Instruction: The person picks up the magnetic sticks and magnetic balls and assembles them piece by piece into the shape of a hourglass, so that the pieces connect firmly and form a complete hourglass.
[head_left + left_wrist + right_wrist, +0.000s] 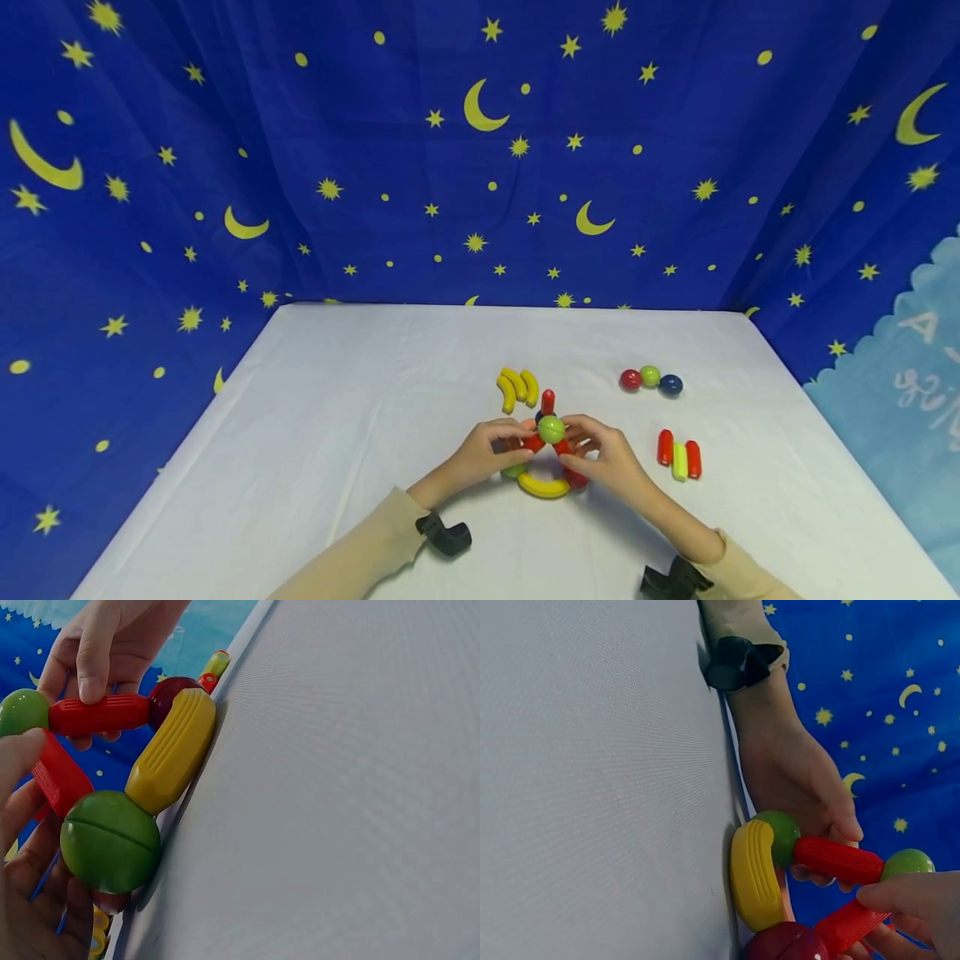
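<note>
A magnetic-style toy frame of balls and rods stands between both hands. A light green ball (551,429) tops it, with two red rods sloping down. My left hand (480,454) pinches the left red rod (840,859) between thumb and fingers. My right hand (611,458) pinches the right red rod (101,714). Below, a yellow curved rod (543,486) lies on the table, joining a green ball (111,840) and a dark red ball (784,943). Behind the top ball show another red rod (548,402) and part of a dark blue ball; their joints are hidden.
On the white table (360,375), several yellow curved rods (531,388) lie behind the frame. Red, green and blue balls (671,385) sit at the back right. Two red rods and a light green rod (679,461) lie right of the right hand. A blue star-patterned curtain (420,167) hangs behind.
</note>
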Motion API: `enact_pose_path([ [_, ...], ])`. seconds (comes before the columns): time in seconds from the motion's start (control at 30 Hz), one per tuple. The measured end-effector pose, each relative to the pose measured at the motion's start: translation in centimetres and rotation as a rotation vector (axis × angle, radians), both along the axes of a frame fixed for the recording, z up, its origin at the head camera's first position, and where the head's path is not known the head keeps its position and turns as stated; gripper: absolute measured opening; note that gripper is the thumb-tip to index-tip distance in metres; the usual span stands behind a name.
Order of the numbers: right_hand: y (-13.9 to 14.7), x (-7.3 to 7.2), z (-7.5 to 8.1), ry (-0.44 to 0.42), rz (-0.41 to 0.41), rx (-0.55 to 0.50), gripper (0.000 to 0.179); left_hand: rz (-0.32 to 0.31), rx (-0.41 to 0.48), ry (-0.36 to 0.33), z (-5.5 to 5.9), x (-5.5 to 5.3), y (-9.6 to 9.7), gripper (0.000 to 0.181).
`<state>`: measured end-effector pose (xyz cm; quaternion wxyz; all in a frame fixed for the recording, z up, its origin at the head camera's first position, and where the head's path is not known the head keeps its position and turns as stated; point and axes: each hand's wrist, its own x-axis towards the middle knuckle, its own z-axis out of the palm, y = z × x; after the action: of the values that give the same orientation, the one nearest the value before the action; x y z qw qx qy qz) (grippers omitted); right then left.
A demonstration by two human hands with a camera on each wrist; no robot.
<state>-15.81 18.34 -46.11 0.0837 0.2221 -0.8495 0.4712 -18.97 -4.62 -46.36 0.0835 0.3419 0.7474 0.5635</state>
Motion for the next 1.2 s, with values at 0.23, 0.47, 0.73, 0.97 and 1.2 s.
enact_pose_path([
  [0.23,0.0,0.1,0.2,0.000,-0.029,-0.035,0.033,-0.015,-0.021,-0.034,0.2,0.1,-0.2,0.027],
  [0.47,0.6,-0.3,-0.3,-0.013,-0.041,-0.081,0.027,-0.145,0.099,-0.090,-2.8,-1.3,-0.1,0.025],
  [0.73,0.6,-0.7,-0.9,0.020,-0.052,-0.092,0.022,-0.226,0.122,-0.136,-3.1,-1.1,0.0,0.031],
  [0.97,0.8,-1.0,-1.3,0.019,-0.036,-0.105,0.021,-0.008,0.140,0.088,-1.6,-0.4,0.2,0.014],
  [1.2,1.0,-1.1,-1.4,0.024,-0.002,-0.129,0.021,0.424,0.170,0.284,-1.0,-0.6,0.7,0.016],
])
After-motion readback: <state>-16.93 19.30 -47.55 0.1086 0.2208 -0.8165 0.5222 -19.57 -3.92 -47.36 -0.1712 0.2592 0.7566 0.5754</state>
